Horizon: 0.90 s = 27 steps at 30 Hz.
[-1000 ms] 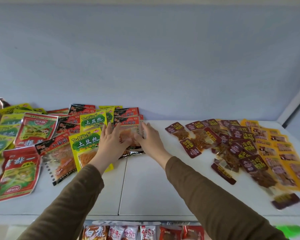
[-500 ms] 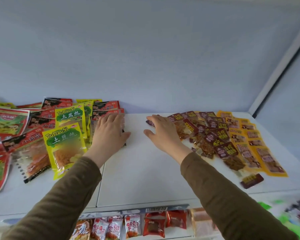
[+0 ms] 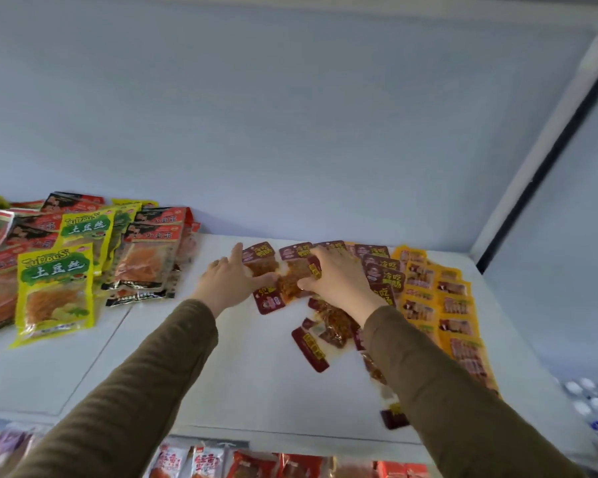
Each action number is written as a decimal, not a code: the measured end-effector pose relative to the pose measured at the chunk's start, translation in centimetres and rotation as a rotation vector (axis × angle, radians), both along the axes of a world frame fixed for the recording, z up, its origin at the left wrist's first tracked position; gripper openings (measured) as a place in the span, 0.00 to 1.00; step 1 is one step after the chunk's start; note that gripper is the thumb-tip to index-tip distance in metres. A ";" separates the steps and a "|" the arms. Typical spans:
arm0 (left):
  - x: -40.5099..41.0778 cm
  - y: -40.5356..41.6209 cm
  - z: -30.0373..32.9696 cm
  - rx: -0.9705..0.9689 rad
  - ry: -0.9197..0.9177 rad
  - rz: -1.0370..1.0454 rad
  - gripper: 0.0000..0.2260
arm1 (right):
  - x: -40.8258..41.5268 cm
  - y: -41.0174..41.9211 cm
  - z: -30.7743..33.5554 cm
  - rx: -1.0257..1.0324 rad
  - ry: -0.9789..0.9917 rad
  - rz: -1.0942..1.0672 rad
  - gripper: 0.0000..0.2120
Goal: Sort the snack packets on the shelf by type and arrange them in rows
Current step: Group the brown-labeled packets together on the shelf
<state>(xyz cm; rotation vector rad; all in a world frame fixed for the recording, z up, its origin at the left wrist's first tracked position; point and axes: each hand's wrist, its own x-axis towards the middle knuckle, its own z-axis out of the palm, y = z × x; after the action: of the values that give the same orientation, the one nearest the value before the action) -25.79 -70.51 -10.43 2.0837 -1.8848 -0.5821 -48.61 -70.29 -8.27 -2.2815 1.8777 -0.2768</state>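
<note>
Here the small maroon-topped packets [image 3: 292, 270] lie overlapping near the back edge of the white shelf [image 3: 221, 374], right of its middle: clear glossy film showing reddish-brown shreds, each capped with a dark red header bearing yellow characters. Their exact count cannot be told, since they overlap and the arms cover some; about ten headers show. The left hand [image 3: 230, 279] lies flat, fingers straight and spread, its fingertips pressing on the leftmost of these packets. The right hand [image 3: 335, 276] rests on the neighbouring ones with fingers bent down onto them; whether it pinches any cannot be told. Both sleeves are olive-brown.

Toward the right edge, orange-yellow packets [image 3: 439, 305] sit in two neat columns running front to back. Toward the left edge stand larger rectangular pouches: three yellow-and-green pouches [image 3: 54, 288] show, shiny, with a clear window over orange strips, and several red-and-black pouches [image 3: 149, 257] overlap beside and behind them. Below the front edge, more red and white packets [image 3: 242, 464] show on a lower shelf, blurred.
</note>
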 end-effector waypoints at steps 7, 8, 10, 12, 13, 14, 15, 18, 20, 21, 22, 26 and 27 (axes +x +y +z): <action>-4.0 -1.9 -0.5 0.014 0.008 0.119 0.63 | -0.8 -2.2 -1.4 0.061 0.086 0.065 0.54; -4.3 -2.2 -0.4 0.033 0.036 0.122 0.62 | -0.6 -2.5 -1.5 0.056 0.085 0.077 0.54; -4.7 -2.6 -0.3 0.058 0.091 0.126 0.61 | -0.2 -3.0 -1.8 0.030 0.083 0.104 0.52; -4.8 -2.9 -0.3 0.059 0.147 0.115 0.59 | 0.1 -3.4 -2.1 -0.002 0.054 0.138 0.49; -4.9 -2.9 -0.3 0.055 0.180 0.107 0.59 | 0.2 -3.6 -2.2 -0.014 0.025 0.156 0.48; -4.8 -3.0 -0.3 0.045 0.208 0.103 0.58 | 0.3 -3.8 -2.3 -0.029 -0.007 0.175 0.47; -4.8 -3.0 -0.4 0.035 0.225 0.102 0.57 | 0.5 -4.1 -2.5 -0.048 -0.033 0.196 0.45; -4.3 -2.9 -0.4 0.005 0.262 0.091 0.55 | 1.0 -4.7 -2.8 -0.098 -0.068 0.242 0.41; -4.1 -2.7 -0.5 -0.020 0.283 0.093 0.53 | 1.4 -5.3 -3.1 -0.108 -0.060 0.248 0.42; -4.0 -2.7 -0.5 -0.037 0.297 0.096 0.52 | 1.6 -5.6 -3.2 -0.110 -0.061 0.245 0.43; -3.9 -2.6 -0.5 -0.055 0.321 0.101 0.51 | 1.9 -5.9 -3.3 -0.108 -0.068 0.238 0.44; -3.6 -3.0 -0.2 -0.076 0.506 0.215 0.49 | 3.2 -7.4 -3.4 -0.003 -0.069 0.205 0.47; -3.5 -3.1 -0.2 -0.065 0.555 0.260 0.49 | 3.4 -7.9 -3.3 0.050 -0.064 0.196 0.48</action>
<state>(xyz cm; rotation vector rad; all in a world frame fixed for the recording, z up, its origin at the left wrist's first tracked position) -29.29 -73.65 -10.61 1.8325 -1.2854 -0.9038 -45.16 -78.20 -11.52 -2.3701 1.5978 -0.2685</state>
